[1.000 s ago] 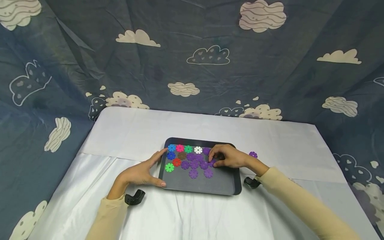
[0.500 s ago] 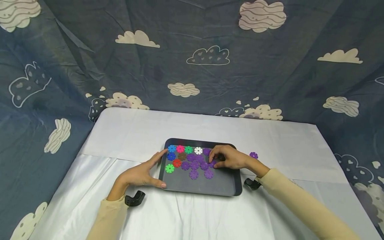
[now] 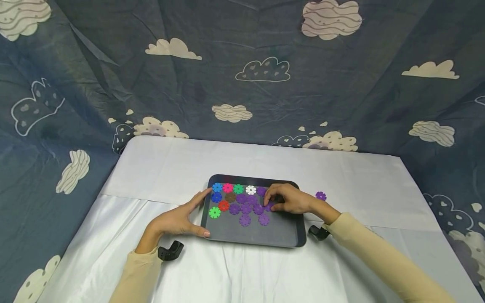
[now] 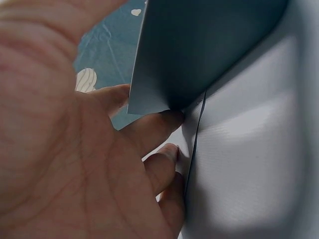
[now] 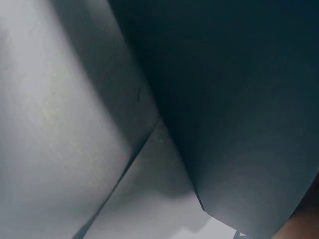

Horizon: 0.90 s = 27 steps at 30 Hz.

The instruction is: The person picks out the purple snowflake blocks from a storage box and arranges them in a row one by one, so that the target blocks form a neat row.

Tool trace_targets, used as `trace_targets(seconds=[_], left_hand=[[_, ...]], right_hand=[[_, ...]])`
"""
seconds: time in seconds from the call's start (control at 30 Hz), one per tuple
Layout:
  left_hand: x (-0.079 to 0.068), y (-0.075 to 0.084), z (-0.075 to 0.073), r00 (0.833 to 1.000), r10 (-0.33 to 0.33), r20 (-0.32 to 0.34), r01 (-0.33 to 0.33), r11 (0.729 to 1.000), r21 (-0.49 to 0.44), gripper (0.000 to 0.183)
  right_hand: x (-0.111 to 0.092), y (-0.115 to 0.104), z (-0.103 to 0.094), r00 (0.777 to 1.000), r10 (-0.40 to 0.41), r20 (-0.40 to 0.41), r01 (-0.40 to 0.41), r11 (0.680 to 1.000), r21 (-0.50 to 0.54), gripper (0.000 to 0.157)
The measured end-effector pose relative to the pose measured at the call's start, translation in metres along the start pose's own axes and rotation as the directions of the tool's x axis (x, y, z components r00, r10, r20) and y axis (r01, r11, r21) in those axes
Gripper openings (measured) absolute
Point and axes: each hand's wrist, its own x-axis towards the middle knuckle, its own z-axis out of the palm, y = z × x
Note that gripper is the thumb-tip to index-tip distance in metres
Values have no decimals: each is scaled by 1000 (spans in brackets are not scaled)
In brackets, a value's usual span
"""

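Note:
A dark grey tray lies on the white cloth. Several notched interlocking discs lie flat in it: purple ones such as this purple disc, plus a white disc, a brown disc, a red disc, and blue, pink and green ones. My left hand spreads along the tray's left side, fingers and thumb touching the rim. In the left wrist view, fingertips rest against the tray's outer wall. Over the tray's right half, my right hand pinches a purple disc, partly hidden by the fingers.
One loose purple disc lies on the white cloth to the right of the tray. A dark cloud-patterned curtain hangs behind and at the sides. Black wrist cameras sit at both wrists.
Both hands and the discs hold nearly the same places. Only a tiny shift of the whole head view shows.

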Motion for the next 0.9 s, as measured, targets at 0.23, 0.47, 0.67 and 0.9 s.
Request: trace_targets(seconds=[0.23, 0.47, 0.67, 0.9], left_hand=[[1, 1, 0, 1000, 5, 1, -5, 1000, 7, 123], [0, 1, 0, 1000, -7, 2, 7, 1000, 1, 123], [-1, 0, 0, 1000, -5, 2, 5, 1000, 2, 123], [0, 0, 0, 1000, 4, -1, -4, 1000, 4, 123]], right_hand=[[-1, 1, 0, 1000, -1, -10, 1, 1000, -3, 17], [-1, 1, 3, 1000, -4, -27, 3, 1000, -22, 17], [-1, 3, 5, 999, 5, -48, -6, 999, -31, 18], [-2, 4, 5, 996, 1, -86, -4, 999, -37, 19]])
